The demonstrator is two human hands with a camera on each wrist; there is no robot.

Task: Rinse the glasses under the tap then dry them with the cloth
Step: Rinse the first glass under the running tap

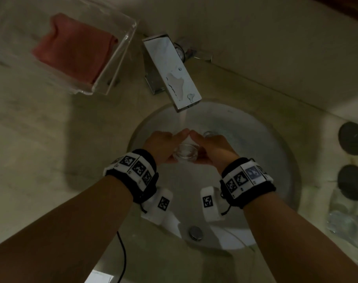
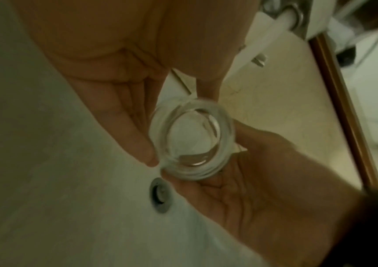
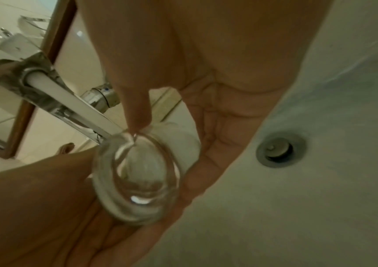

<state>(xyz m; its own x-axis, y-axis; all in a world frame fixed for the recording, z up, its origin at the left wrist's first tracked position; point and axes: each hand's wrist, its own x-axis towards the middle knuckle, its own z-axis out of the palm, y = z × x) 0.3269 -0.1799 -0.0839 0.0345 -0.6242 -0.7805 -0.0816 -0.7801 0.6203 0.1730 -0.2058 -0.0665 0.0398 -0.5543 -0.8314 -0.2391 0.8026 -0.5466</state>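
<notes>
Rinsing stage, drying not begun: one glass (image 1: 185, 153) held over the basin (image 1: 255, 127) between left hand (image 1: 163, 146) and right hand (image 1: 213, 148), fingers cupped round it, under the running tap (image 1: 172, 72); red cloth (image 1: 76, 50) untouched in the tray (image 1: 121, 52) at the counter's far-left corner; other glasses (image 1: 345, 219) wait at the right edge.

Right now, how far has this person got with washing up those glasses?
Early on. The tap is running, and both hands, left hand and right hand, hold one glass between them under the stream over the sink, so rinsing is in progress. Drying hasn't started: the pink cloth lies folded in its clear tray. More glassware waits on the counter at right; whether it's rinsed I can't tell.
</notes>
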